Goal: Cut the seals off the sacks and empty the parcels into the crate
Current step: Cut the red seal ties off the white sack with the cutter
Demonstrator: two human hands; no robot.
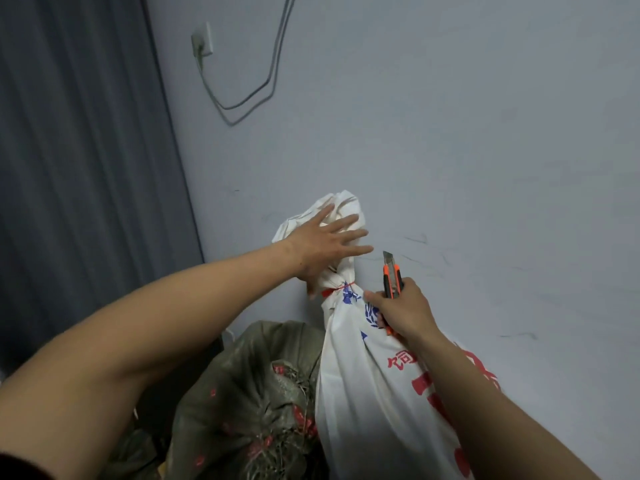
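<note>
A white sack (360,382) with red and blue print leans against the wall, its neck tied by a thin red seal (341,288). My left hand (325,247) lies spread over the bunched sack top above the seal, fingers apart. My right hand (401,310) grips an orange utility knife (392,277), blade out and pointing up, just right of the seal and apart from it. A dirty olive sack (249,403) with red print lies to the left of the white one.
A grey-blue wall (485,133) stands right behind the sacks. A dark curtain (79,168) hangs at the left. A wall socket (202,41) with looping cables (256,91) is high on the wall.
</note>
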